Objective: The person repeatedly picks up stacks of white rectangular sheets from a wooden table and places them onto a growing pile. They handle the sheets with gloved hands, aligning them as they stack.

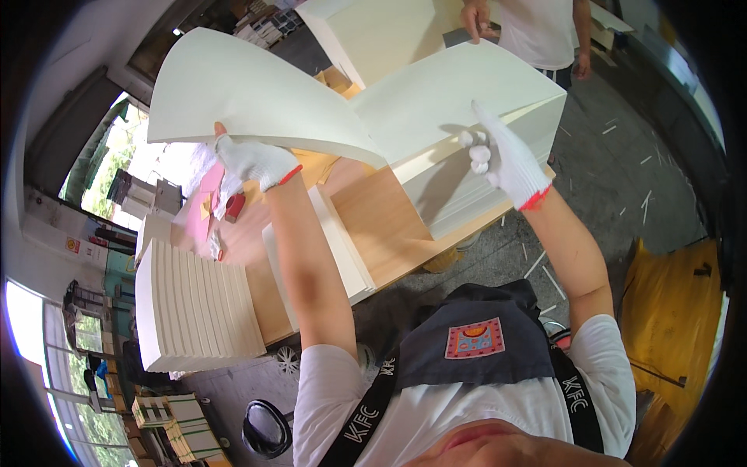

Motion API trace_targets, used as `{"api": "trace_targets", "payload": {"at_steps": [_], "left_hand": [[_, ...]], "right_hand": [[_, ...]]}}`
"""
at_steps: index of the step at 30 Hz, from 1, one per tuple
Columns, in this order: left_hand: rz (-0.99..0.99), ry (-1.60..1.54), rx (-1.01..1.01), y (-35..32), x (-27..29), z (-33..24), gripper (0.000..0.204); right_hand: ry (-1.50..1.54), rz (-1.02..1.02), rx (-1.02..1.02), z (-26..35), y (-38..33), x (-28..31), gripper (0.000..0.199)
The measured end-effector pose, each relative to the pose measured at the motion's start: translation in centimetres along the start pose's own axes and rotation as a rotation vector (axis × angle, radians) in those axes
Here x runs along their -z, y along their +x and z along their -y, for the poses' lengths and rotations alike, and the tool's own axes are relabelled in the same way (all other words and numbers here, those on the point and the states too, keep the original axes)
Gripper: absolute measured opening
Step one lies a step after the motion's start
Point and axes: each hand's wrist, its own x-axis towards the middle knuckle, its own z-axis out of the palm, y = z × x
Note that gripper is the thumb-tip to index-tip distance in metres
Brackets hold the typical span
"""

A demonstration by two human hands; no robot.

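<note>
My left hand (258, 162), in a white knitted glove with a red cuff, grips the near edge of a thick sheaf of large white paper sheets (233, 89). The bare thumb tip lies on top, and the sheaf bows upward at its left. Its right end rests on a tall paper stack (436, 101) on the wooden table (389, 233). My right hand (506, 159), gloved likewise, is at that stack's near edge. Its thumb is stretched out over the top and its other fingers are half curled, with nothing seen between them.
Several fanned white paper bundles (194, 311) stand at the table's near left corner. Pink sheets (204, 204) and a small red object (234, 207) lie farther back. Another person (537, 35) stands beyond the stack, one hand at its far edge. Paper strips (646, 206) litter the floor.
</note>
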Motion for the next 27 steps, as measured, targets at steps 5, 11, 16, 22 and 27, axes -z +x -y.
{"api": "trace_targets", "payload": {"at_steps": [5,11,16,22,27], "left_hand": [[0.021,0.045,0.036,-0.5,-0.8,-0.5,0.041],[0.016,0.018,0.093,0.0,-0.5,-0.5,0.043],[0.058,-0.005,0.03,0.3,0.5,-0.6,0.04],[-0.053,-0.01,-0.013,-0.1,0.2,-2.2,0.041],[-0.187,0.051,-0.036,-1.0,1.2,-3.4,0.04]], "right_hand": [[-0.157,-0.117,0.036,3.8,2.6,1.7,0.038],[-0.642,-0.207,0.247,7.3,4.7,0.3,0.041],[-1.026,-0.155,0.431,10.0,7.1,-2.4,0.05],[-2.108,0.094,1.55,12.1,9.9,-6.6,0.027],[-1.649,0.176,1.64,9.0,9.2,-14.8,0.028]]}}
